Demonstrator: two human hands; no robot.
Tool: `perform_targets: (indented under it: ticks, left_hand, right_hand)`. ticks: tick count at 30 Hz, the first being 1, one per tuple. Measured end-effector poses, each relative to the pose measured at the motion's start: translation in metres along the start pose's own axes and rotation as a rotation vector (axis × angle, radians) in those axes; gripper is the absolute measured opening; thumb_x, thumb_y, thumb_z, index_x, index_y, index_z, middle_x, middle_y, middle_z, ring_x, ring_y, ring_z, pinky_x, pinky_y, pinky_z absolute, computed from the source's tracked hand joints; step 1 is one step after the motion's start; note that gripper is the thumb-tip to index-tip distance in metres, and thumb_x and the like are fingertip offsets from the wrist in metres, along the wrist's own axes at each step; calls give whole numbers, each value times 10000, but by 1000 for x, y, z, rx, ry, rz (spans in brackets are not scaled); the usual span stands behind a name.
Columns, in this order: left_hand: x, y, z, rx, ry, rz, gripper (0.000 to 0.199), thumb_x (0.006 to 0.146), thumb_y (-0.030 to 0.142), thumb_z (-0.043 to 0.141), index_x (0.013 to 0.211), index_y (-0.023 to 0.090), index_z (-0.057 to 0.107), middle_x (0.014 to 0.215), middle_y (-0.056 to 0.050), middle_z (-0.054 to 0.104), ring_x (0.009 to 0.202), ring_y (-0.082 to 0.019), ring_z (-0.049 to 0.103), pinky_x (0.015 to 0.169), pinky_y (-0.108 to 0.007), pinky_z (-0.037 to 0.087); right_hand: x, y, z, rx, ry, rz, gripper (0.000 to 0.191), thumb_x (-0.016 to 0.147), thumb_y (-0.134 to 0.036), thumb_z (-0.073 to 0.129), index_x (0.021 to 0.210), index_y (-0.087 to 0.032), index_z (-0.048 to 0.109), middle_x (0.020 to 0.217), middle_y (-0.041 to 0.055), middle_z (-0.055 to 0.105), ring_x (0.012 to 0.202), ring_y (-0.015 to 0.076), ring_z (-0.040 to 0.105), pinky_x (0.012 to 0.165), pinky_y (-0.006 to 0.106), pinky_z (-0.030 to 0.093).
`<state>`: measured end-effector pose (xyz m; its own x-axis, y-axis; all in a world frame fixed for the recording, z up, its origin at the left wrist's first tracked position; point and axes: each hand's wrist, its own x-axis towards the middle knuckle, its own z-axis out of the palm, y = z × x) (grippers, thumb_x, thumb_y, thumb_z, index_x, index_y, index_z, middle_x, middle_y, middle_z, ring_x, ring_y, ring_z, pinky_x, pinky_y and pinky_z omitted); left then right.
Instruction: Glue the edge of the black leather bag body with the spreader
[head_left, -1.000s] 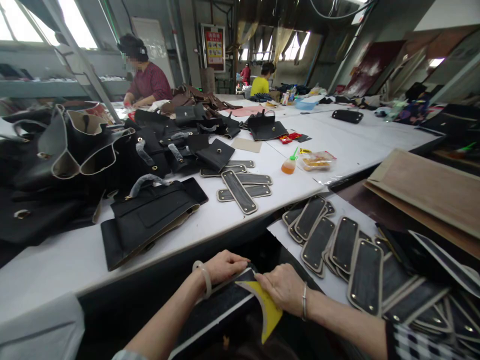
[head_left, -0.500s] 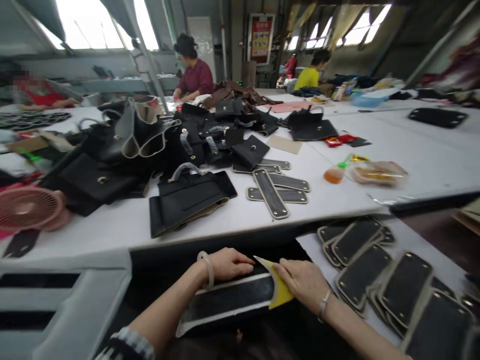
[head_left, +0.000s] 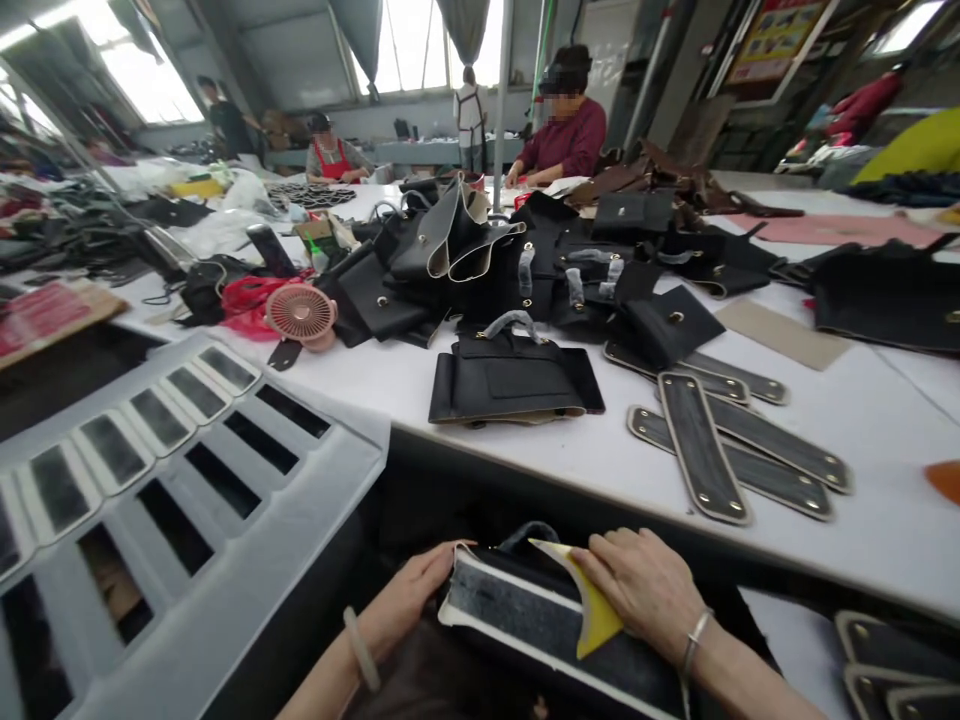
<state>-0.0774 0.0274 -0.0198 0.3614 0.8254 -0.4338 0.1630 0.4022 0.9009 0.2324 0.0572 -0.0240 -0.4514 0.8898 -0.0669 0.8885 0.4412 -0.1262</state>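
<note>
A black handbag point(head_left: 517, 605) lies in front of me with its bottom panel turned up and white strips along the panel's edges. Part of its handle point(head_left: 529, 535) shows on the far side. My left hand point(head_left: 424, 585) grips the bag's left end, thumb side toward the rim; some fingers are hidden. Between the fingers of my right hand point(head_left: 641, 585) is a curved yellow sheet point(head_left: 598, 610), its pale edge resting across the panel. The right end of the bag is partly hidden under my right forearm.
Across the white table point(head_left: 420, 465) lie piled black bags point(head_left: 517, 370), studded black strips point(head_left: 705, 450) and a pink fan point(head_left: 302, 315). A grey-covered board point(head_left: 300, 480) with black panels stands left. More studded pieces point(head_left: 892, 645) lie lower right. Several people work behind.
The view has swung left. My left hand has gone from the bag's far side to its left end. My right hand still holds the yellow sheet against the panel.
</note>
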Motion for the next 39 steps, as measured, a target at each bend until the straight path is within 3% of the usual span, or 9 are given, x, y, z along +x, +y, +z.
perform_targets:
  ticks: [6,11,16,20,24,29,32,35,39]
  left_hand:
    - [-3,8,1,29,6,64,508,943,541,387,1173,171,647,1149,-52,671,1085,-224,584,1024,-339,391]
    - [-5,9,4,-29,12,108,452,955,489,402,1180,186,651,1200,-53,655,1100,-228,579,1042,-353,374]
    - [-7,-4,9,-60,117,83,519,931,531,412,1241,166,613,1284,-80,612,1228,-258,502,1104,-368,309]
    - [-9,-18,15,-180,284,27,629,889,546,489,1412,203,416,1356,-78,551,1344,-269,369,1129,-382,250]
    - [-8,-25,22,-329,324,45,880,863,572,528,1513,186,76,1187,-93,643,1284,-266,442,1102,-413,267]
    - [-5,-26,29,-492,378,177,1011,865,509,580,1478,254,-182,1289,-97,587,1140,-216,563,1051,-397,337]
    - [-6,-26,31,-469,413,217,940,877,482,575,1501,250,-88,1384,-105,516,1220,-222,512,1080,-393,318]
    - [-8,-27,32,-396,450,210,766,885,463,571,1501,258,163,1453,-86,451,1271,-226,474,1112,-384,295]
    - [-8,-31,32,-294,513,165,537,879,448,583,1370,257,477,1420,-58,504,1241,-235,513,1113,-376,323]
  right_hand:
    - [44,-33,-8,-34,-109,-133,429,1011,-382,326,775,-226,649,740,40,690,717,232,633,629,346,260]
    - [75,-56,-9,-29,-84,-207,439,1005,-424,349,761,-215,648,742,37,699,732,215,639,638,334,262]
    - [108,-74,-9,-29,-32,-340,454,1001,-443,354,741,-213,647,726,38,688,706,190,615,635,331,238]
    - [131,-78,-7,-37,-14,-496,461,994,-457,365,717,-214,641,693,33,673,681,170,587,638,341,223]
    - [151,-79,-9,-43,-4,-685,478,984,-485,361,698,-209,625,672,32,650,669,161,558,652,351,221]
    - [170,-84,-12,-26,8,-895,506,979,-510,337,676,-199,596,637,25,621,626,147,508,633,356,203]
    - [177,-88,-12,-8,20,-992,512,973,-526,339,669,-198,587,629,25,616,609,146,488,625,359,196]
    - [182,-91,-13,8,38,-1063,513,971,-526,343,658,-196,579,618,27,611,600,147,477,621,361,191]
    - [185,-92,-12,26,67,-1133,503,973,-507,347,650,-193,573,602,30,601,592,145,464,615,359,183]
